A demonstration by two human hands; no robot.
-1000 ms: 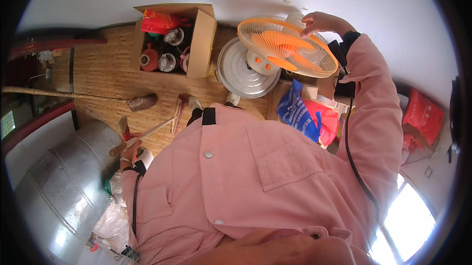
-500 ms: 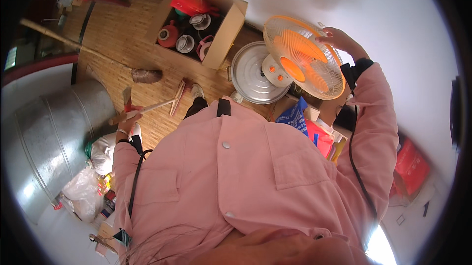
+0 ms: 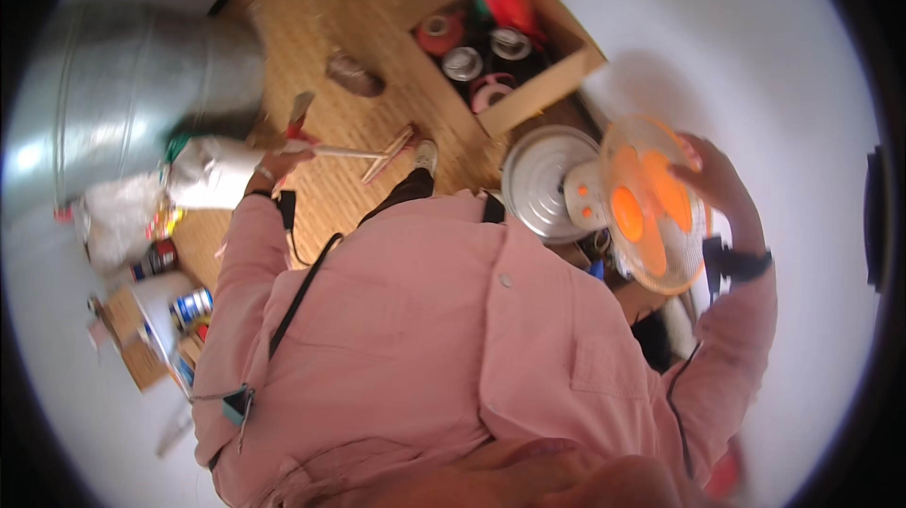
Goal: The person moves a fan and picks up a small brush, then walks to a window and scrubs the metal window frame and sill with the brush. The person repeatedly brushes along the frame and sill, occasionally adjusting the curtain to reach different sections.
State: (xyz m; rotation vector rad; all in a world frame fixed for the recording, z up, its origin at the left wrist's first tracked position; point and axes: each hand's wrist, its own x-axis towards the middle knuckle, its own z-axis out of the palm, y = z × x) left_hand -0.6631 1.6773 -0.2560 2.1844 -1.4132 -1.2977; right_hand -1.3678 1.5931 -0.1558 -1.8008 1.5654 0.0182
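On the left, my left hand [image 3: 283, 164] is closed round a pale wooden pole [image 3: 344, 151]. The pole ends at the floor in a reddish T-shaped head [image 3: 389, 153], like a mop's. A short piece with a red part and a flat tan end [image 3: 300, 112] sticks up beside the same hand; whether I hold it too, I cannot tell. Over to the right, my right hand [image 3: 710, 173] has its fingers curled over the rim of an orange and white electric fan [image 3: 651, 211]. The fan's base is by a round metal lid [image 3: 543, 178].
A cardboard box [image 3: 538, 98] with vacuum flasks and a red bag stands ahead by the white wall. A large metal drum [image 3: 142, 102] lies at left, with white bags [image 3: 203, 173] and a blue can [image 3: 192, 307] nearer me. A brown broom head [image 3: 355, 74] rests on the floor.
The view has swung, so the box, lid and fan appear further right and the drum higher. The fan's head has turned and now faces more sideways, my right hand still on its rim.
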